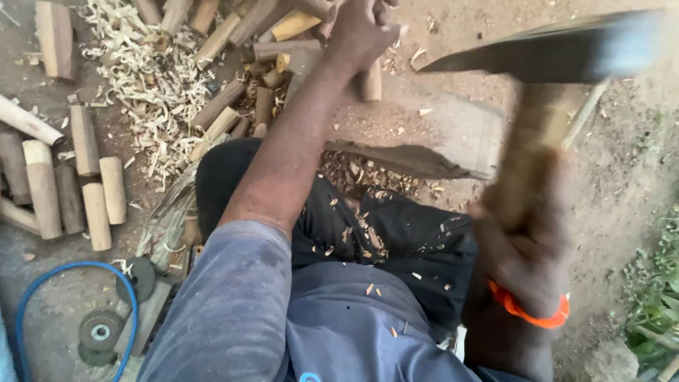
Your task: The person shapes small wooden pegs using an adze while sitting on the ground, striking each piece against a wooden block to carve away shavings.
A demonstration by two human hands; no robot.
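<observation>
Blade raised over the wood pile
Right hand clenches the adze handle, blade above; left hand grasps a billet

The curled wood shavings are pale cream. A looped rubber hose is blue. The thin wristband is bright orange.

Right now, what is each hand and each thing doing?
Left hand: stretched out, touching the pile of wooden sticks.
Right hand: gripping the axe, raised, blurred.
Wood shavings: scattered loose on the ground.
Cut logs: lying side by side.
Blue hose: curved on the ground.
</observation>
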